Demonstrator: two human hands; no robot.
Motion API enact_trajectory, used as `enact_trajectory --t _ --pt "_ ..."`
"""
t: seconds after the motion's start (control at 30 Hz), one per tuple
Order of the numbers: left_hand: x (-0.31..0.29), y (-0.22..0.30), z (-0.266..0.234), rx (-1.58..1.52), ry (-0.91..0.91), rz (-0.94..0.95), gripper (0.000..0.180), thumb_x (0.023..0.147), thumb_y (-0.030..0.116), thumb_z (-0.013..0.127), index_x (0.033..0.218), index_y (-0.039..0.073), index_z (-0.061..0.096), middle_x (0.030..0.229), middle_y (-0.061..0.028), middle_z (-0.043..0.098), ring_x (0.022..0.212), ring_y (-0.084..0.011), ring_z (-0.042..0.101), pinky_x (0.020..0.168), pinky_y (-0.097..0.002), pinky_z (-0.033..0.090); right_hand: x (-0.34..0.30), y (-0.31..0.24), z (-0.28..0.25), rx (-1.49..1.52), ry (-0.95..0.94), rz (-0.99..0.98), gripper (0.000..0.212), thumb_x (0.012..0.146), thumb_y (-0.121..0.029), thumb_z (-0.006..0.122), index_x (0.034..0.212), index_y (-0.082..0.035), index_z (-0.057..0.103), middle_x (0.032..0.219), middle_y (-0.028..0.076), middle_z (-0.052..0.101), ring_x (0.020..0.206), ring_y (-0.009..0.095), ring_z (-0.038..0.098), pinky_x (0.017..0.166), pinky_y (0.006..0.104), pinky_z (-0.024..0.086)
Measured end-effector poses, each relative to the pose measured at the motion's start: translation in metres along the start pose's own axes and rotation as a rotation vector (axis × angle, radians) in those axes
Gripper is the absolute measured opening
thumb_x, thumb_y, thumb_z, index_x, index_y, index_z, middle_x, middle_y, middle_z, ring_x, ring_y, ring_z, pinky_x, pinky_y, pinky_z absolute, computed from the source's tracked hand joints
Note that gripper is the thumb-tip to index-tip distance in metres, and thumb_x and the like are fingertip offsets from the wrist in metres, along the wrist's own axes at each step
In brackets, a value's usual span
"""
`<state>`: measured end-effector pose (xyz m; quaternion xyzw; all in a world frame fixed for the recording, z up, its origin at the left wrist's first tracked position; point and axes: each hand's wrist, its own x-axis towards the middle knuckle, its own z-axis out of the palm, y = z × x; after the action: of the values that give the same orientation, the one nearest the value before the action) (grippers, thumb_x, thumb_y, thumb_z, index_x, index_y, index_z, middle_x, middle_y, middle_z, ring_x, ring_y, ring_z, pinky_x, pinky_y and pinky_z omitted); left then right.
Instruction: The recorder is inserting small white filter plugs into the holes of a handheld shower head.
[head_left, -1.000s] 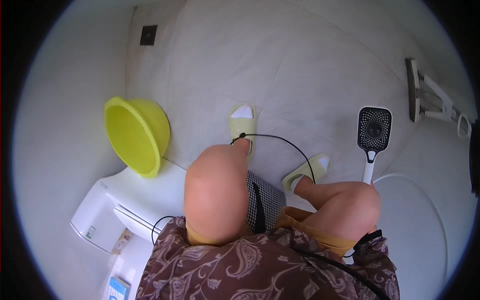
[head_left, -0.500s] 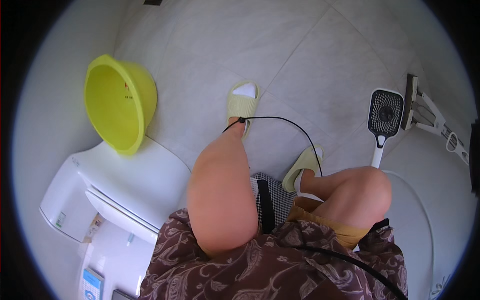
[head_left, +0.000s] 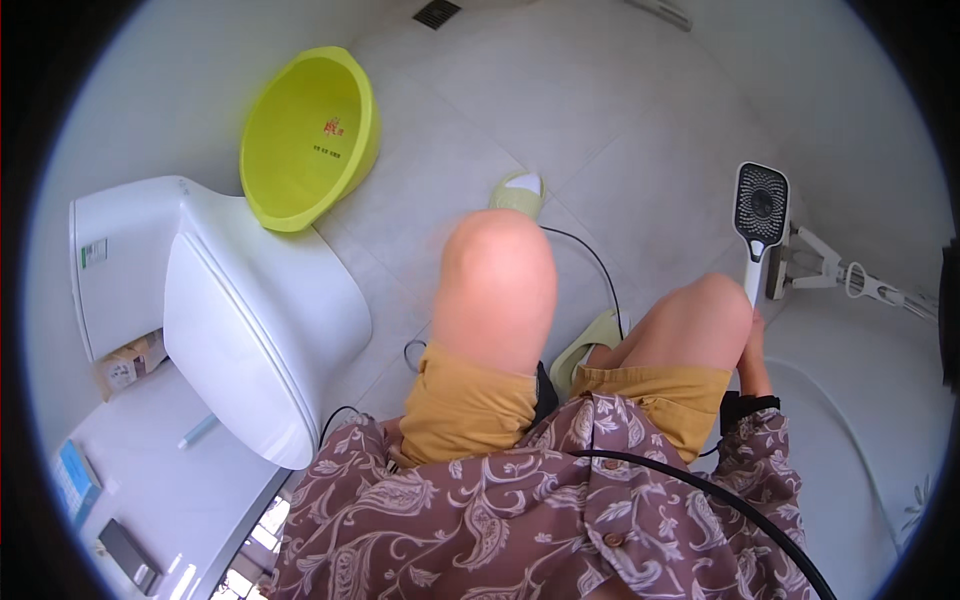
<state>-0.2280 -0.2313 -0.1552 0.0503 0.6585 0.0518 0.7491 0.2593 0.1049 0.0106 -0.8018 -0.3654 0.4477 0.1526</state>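
Note:
My right hand (head_left: 756, 345) is closed around the white handle of a shower head (head_left: 762, 205), just beyond my right knee. The knee hides part of the fingers. The shower head is held upright, its dark nozzle face turned toward me. A pale hose (head_left: 835, 410) curves down the right side. At my left hip, beside the mustard shorts (head_left: 470, 405), a small patch of skin shows by the sleeve, probably my left hand; its fingers are hidden.
A yellow-green basin (head_left: 295, 140) leans on its side by the wall, against a white toilet (head_left: 240, 340) with its lid down. At the right stands a white-handled squeegee or mop (head_left: 830, 265). Pale slippers (head_left: 590, 345) and a thin black cable (head_left: 595, 255) are near my feet. A floor drain (head_left: 437, 13) lies far off.
The view has shifted, bringing the toilet, floor drain and my right hand into fuller sight. My left knee has come up and forward. The shower head is still held at the right.

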Motion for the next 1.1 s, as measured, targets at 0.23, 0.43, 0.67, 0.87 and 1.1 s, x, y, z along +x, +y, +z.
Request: enact_trajectory --t 0.23,0.43,0.67,0.87,1.1 --pt "0.033 -0.011 0.0 -0.019 -0.013 0.079 0.029 0.084 0.023 0.056 0.087 -0.005 0.062 0.074 -0.0147 0.065 0.055 -0.0223 0.063 0.052 -0.0347 0.054 -0.015 -0.038 -0.001 0.031 0.063 -0.229 0.017 0.076 -0.013 0.061 0.084 0.0 0.056 0.068 0.002 0.055 0.057 0.01 0.049 0.052 0.0255 0.04" --pt "0.058 0.016 0.005 -0.006 -0.112 0.026 0.029 0.084 0.023 0.056 0.087 -0.005 0.062 0.074 -0.0149 0.065 0.055 -0.0224 0.063 0.052 -0.0349 0.054 -0.046 -0.062 0.021 -0.036 0.185 -0.291 0.018 0.073 -0.012 0.064 0.082 0.001 0.055 0.07 0.003 0.055 0.062 0.01 0.05 0.058 0.0257 0.042" --pt "0.102 0.058 0.017 0.007 -0.221 -0.092 0.029 0.084 0.023 0.055 0.087 -0.005 0.062 0.074 -0.0151 0.065 0.055 -0.0226 0.063 0.052 -0.035 0.054 -0.026 -0.079 0.035 -0.227 0.073 -0.218 0.015 0.076 -0.008 0.061 0.084 0.002 0.053 0.072 0.004 0.057 0.066 0.011 0.052 0.062 0.0256 0.043" --pt "0.071 0.066 0.025 -0.017 -0.252 -0.151 0.029 0.084 0.023 0.055 0.087 -0.005 0.062 0.074 -0.0152 0.065 0.055 -0.0228 0.064 0.052 -0.0352 0.054 -0.014 -0.084 0.021 -0.249 0.099 -0.121 0.015 0.075 -0.009 0.06 0.083 0.001 0.053 0.071 0.005 0.056 0.065 0.011 0.051 0.061 0.0264 0.044" --pt "0.056 0.098 0.014 0.075 -0.225 0.008 0.029 0.084 0.023 0.054 0.086 -0.005 0.062 0.074 -0.0154 0.065 0.055 -0.023 0.064 0.052 -0.0354 0.055 0.011 -0.03 0.007 -0.133 0.256 -0.345 0.018 0.071 -0.011 0.06 0.083 0.002 0.053 0.069 0.006 0.056 0.063 0.013 0.051 0.059 0.0303 0.044"
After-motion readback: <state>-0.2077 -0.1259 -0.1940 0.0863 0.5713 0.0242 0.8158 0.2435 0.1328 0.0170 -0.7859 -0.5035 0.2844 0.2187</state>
